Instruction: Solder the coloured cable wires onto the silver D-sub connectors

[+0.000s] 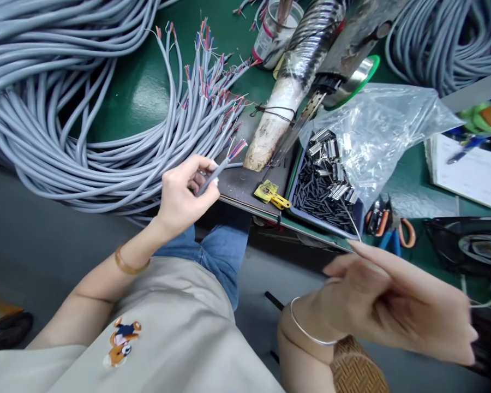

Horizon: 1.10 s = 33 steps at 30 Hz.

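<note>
Nearest, the person's beige shirt (163, 327) and jeans (225, 251) show beside a woven brown seat (355, 365). Low on the right, the right hand (401, 305), a silvery bangle (311, 327) at its wrist, is in the air near the table edge, blurred, its fingers bent together; a thin pale strand (354, 221) runs from the tray to its fingertips, but whether they pinch it I cannot tell. Farther left, the left hand (190, 191) is closed, thumb and fingers pinching one grey cable (213, 177) close to its stripped end, where red, blue and white wires fan out toward the far right. Just right of the cable, at the near edge of the green table (139, 98), lie small yellow snips (276, 199). Right of them, a dark tray (323, 221) holds short black tubes (311, 191) and metal connectors (331, 158), with orange-handled tools (387, 224) just beside it. On the left, a large bundle of grey cables (85, 131) curves round, many ends bared. Beyond the snips, a wrapped duct (282, 103) slants down, a clear plastic bag (380, 125) lies over the tray's far side, and an open notebook (470, 169) rests to the right. Farthest are a jar (276, 33), a green-rimmed spool (354, 82) and, far right, another grey coil (445, 43).
</note>
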Motion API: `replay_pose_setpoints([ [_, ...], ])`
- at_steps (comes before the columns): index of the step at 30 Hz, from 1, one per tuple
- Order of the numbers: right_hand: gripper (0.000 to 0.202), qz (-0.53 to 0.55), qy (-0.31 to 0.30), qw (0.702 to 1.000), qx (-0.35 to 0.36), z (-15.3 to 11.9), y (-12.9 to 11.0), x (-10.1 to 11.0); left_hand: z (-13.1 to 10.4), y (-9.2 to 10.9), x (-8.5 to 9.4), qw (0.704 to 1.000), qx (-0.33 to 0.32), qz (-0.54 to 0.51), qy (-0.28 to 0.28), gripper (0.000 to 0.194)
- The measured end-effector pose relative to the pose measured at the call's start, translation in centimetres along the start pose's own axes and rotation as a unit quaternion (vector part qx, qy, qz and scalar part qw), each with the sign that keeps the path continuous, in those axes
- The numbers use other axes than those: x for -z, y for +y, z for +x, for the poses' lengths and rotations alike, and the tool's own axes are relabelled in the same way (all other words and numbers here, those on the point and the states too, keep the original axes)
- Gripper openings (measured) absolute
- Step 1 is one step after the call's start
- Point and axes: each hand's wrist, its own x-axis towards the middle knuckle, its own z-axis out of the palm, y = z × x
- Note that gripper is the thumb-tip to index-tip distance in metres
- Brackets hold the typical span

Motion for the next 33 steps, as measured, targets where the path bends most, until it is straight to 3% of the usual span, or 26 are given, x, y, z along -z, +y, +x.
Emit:
replay_pose_setpoints([
  [1, 0.023, 0.013, 0.039, 0.999, 0.004, -0.3, 0.2, -0.1, -0.7, 0.4, 0.2, 0.995, 0.041, -0.083, -0.027, 0.017],
  [3, 0.025, 0.009, 0.042, 0.999, -0.015, -0.6, 0.3, -0.3, -1.6, 1.3, 0.0, 0.960, 0.115, -0.209, -0.144, 0.022],
  [4, 0.025, -0.001, 0.003, 0.999, -0.045, -0.7, 0.2, -0.4, -1.8, 1.8, -0.2, 0.940, 0.139, -0.244, -0.196, 0.024],
  [6, 0.021, -0.006, -0.066, 0.992, -0.105, -0.8, 0.1, -0.7, -2.1, 2.5, -1.1, 0.916, 0.169, -0.269, -0.246, 0.024],
  [12, 0.011, 0.113, -0.198, 0.940, -0.253, -2.1, 1.1, -2.3, -2.1, 2.4, -3.5, 0.914, 0.217, -0.269, -0.210, 0.021],
  [18, 0.009, 0.194, -0.249, 0.887, -0.337, -3.3, 1.5, -3.9, -2.2, 0.7, -3.7, 0.857, 0.288, -0.331, -0.269, 0.035],
  [24, 0.011, 0.189, -0.249, 0.881, -0.356, -3.2, 1.2, -4.6, -2.2, 0.4, -4.0, 0.847, 0.318, -0.351, -0.240, 0.045],
  [33, 0.008, 0.185, -0.247, 0.876, -0.370, -3.0, 1.1, -4.8, -2.3, 0.0, -4.0, 0.850, 0.311, -0.347, -0.247, 0.039],
])
